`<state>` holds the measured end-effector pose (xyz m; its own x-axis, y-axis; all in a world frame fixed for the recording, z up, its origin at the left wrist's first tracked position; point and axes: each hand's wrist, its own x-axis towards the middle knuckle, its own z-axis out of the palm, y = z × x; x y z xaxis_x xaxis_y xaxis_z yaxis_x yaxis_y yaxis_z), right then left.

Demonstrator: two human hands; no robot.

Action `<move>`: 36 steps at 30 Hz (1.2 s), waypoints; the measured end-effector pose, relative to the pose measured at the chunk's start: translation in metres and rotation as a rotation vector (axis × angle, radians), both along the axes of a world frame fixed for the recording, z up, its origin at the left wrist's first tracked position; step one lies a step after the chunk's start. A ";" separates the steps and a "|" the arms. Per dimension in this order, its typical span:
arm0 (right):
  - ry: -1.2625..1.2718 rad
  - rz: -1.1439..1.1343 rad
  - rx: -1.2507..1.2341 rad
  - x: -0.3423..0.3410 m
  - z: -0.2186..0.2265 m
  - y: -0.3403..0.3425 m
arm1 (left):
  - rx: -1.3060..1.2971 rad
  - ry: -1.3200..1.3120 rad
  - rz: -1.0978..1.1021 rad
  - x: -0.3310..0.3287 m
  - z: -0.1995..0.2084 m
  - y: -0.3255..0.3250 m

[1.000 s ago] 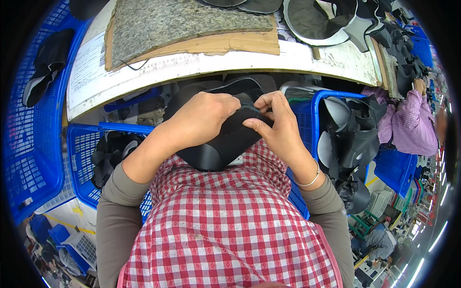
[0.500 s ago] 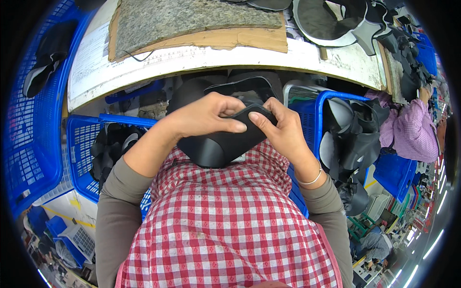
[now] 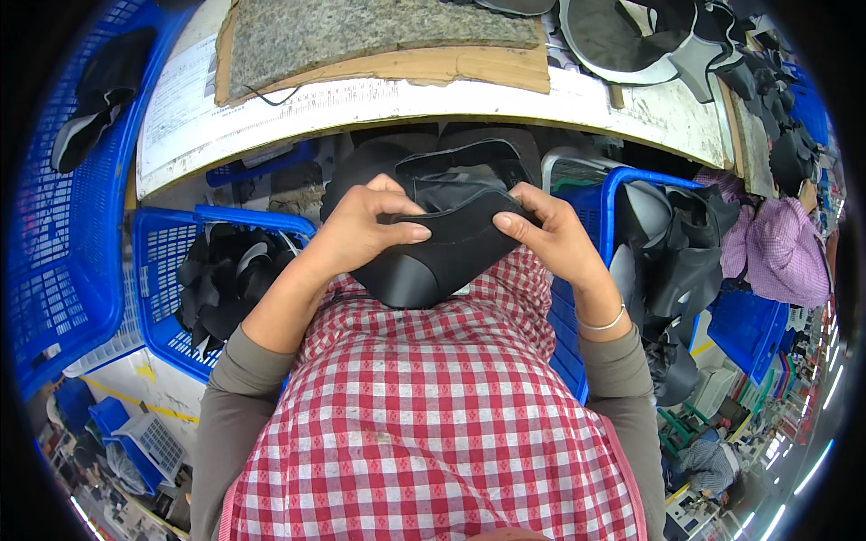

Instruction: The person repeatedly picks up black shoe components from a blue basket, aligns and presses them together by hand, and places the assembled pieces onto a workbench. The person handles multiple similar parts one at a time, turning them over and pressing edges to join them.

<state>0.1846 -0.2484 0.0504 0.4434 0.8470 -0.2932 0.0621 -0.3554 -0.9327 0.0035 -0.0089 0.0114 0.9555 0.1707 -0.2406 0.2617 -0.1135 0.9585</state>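
A black shoe upper (image 3: 451, 251) rests over my lap, its smooth, shiny end toward me and its opening facing away. My left hand (image 3: 368, 227) pinches the rim on the left, thumb on the near face and fingers inside. On the right, my right hand (image 3: 552, 231) grips the same edge, its thumb pressed flat on the outside and its fingers behind. Between the two hands the rim runs in a shallow wave, and the grey inside of the upper shows beyond it.
Ahead is a white worktable (image 3: 361, 110) with a stone slab (image 3: 379, 41) on cardboard (image 3: 478, 70). Blue baskets with black pieces stand left (image 3: 162, 307) and right (image 3: 606, 212). Another basket (image 3: 77, 261) is far left. A person in a checked shirt (image 3: 785, 252) is at right.
My hands have moved apart along the rim, the left toward the left and the right toward the right. The upper's opening is spread wider, showing more of its inside.
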 end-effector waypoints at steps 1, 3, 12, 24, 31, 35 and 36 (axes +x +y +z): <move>0.003 0.001 -0.011 0.001 -0.002 -0.001 | -0.141 0.082 0.062 -0.004 -0.004 0.000; 0.000 -0.011 -0.018 0.000 -0.008 0.000 | -0.153 0.013 0.063 -0.005 -0.009 -0.004; -0.117 0.117 0.020 0.011 0.077 0.011 | 0.301 -0.470 0.051 -0.003 0.084 -0.022; -0.260 0.075 -0.004 -0.009 -0.020 -0.007 | 0.294 -0.087 0.080 -0.009 0.019 -0.023; -0.749 0.108 0.338 0.010 0.090 0.008 | 0.942 -0.802 0.068 0.013 0.177 0.010; -0.941 -0.071 0.488 0.007 0.124 0.071 | 1.311 -0.909 0.584 0.028 0.215 0.044; -0.808 -0.093 0.443 0.004 0.119 0.090 | 1.376 -0.858 0.683 0.035 0.208 0.055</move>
